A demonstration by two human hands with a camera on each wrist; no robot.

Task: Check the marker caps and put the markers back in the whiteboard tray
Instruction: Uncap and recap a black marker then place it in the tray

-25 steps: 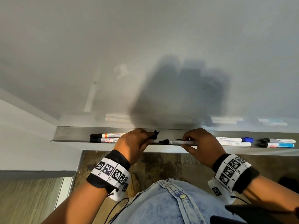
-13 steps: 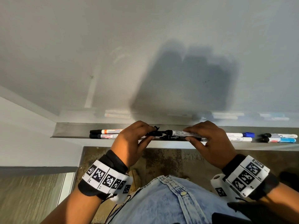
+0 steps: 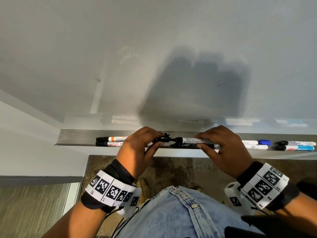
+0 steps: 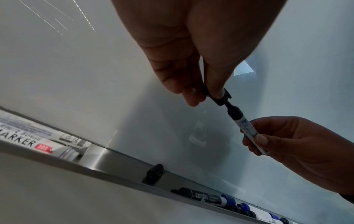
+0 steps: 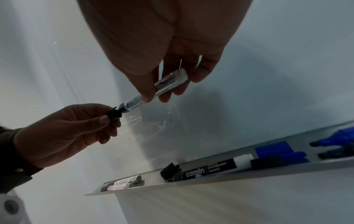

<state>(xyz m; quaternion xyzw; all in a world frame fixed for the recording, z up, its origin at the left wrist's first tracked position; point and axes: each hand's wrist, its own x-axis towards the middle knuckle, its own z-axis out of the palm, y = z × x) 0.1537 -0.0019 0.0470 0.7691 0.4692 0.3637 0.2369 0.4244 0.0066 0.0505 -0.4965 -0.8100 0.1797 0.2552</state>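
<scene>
I wear a faded denim shirt (image 3: 180,212) with a pale snap button, and a black wristband (image 3: 109,188) on each wrist wrapped in white tag-printed blocks, thin black cables trailing.

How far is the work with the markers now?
Done, it seems: capped markers lie at the tray's left and right ends. In hand: the left hand brings a black cap to the marker held by the right hand. Left: closing it, capping the camlin marker beside a loose cap.
</scene>
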